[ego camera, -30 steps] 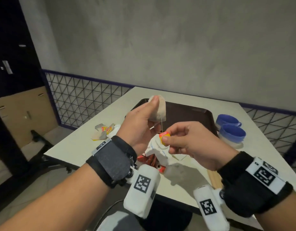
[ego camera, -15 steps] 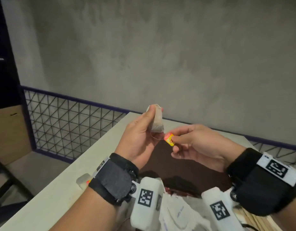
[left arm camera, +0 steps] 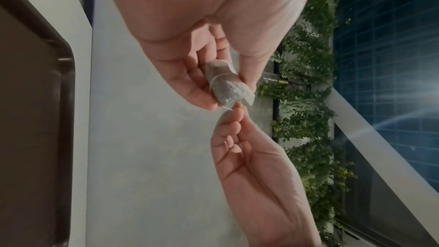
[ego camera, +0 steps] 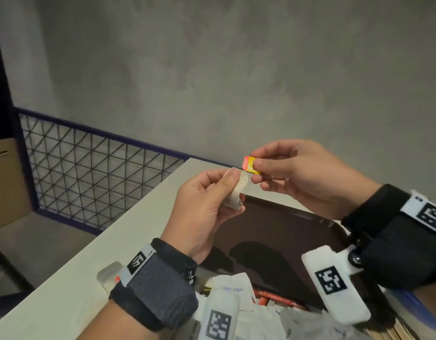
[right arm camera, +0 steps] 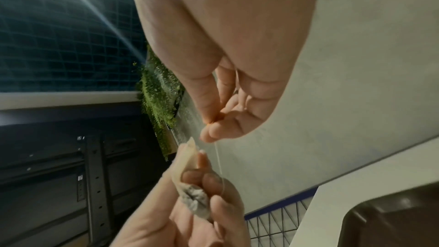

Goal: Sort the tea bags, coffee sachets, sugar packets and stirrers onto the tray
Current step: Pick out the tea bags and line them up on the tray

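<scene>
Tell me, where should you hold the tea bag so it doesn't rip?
Probably as the left hand does: pinch the tea bag across its flat faces, coming from the side. The pouch is thin and soft, so a flat grip spreads pressure. The right hand pinches only the stiff paper tag.

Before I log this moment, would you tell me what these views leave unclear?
- Tag print: too small, head view; the right hand covers part.
- Pile of packets: cut by the head view's bottom edge, partly behind wrist cameras; counts unreadable.
- Tray: near part hidden by the left hand and wrists.
- Tea bag string: faint, its full path unclear.
</scene>
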A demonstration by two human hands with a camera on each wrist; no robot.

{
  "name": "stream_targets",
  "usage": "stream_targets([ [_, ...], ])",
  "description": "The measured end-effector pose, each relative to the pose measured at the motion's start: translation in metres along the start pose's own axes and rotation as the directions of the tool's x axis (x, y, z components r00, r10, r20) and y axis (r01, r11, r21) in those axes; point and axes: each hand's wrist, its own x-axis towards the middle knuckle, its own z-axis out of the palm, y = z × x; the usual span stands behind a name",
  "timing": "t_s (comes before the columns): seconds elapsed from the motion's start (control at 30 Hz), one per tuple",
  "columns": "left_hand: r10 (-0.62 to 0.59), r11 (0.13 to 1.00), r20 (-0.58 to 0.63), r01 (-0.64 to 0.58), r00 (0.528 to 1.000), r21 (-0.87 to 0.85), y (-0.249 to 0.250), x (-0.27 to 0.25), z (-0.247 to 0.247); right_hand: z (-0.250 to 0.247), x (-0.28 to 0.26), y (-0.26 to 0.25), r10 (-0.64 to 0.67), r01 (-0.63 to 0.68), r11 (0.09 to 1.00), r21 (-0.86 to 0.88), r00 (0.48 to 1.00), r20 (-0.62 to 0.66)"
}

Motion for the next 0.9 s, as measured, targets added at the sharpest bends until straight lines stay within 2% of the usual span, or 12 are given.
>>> stream_targets([
  [0.17, 0.027, 0.996, -0.003, -0.026, 1.000, 0.085, -0.001, -0.004, -0.004, -0.005, -0.003, 0.004, 0.006, -0.012, 0.998, 0.058, 0.996, 0.093],
  [0.3, 0.060, 0.982, -0.006, -0.058, 0.998, 0.182, -0.007, -0.006, -0.003, -0.003, -0.007, 0.006, -0.050, 0.069, 0.992, -0.108, 0.985, 0.168],
  [0.4, 0.047, 0.975, -0.031, -0.039, 0.998, 0.220, -0.011, -0.005, -0.004, -0.001, -0.006, 0.005, -0.119, 0.158, 0.950, -0.271, 0.981, 0.156],
  [0.6, -0.012, 0.987, -0.062, 0.022, 0.998, 0.161, -0.010, -0.002, -0.005, 0.001, 0.000, 0.005, -0.227, 0.251, 0.871, -0.423, 0.968, 0.107],
  [0.67, -0.021, 0.992, -0.038, 0.026, 0.999, 0.125, -0.009, -0.002, -0.005, 0.003, 0.000, 0.006, -0.256, 0.270, 0.853, -0.446, 0.962, 0.093],
  [0.8, 0.000, 0.988, 0.038, -0.005, 0.999, 0.152, -0.010, -0.003, -0.007, 0.004, 0.000, 0.011, -0.244, 0.240, 0.867, -0.436, 0.969, 0.048],
  [0.9, 0.032, 0.982, 0.062, -0.043, 0.998, 0.184, -0.010, -0.003, -0.007, 0.003, -0.002, 0.013, -0.152, 0.160, 0.884, -0.440, 0.987, 0.054],
])
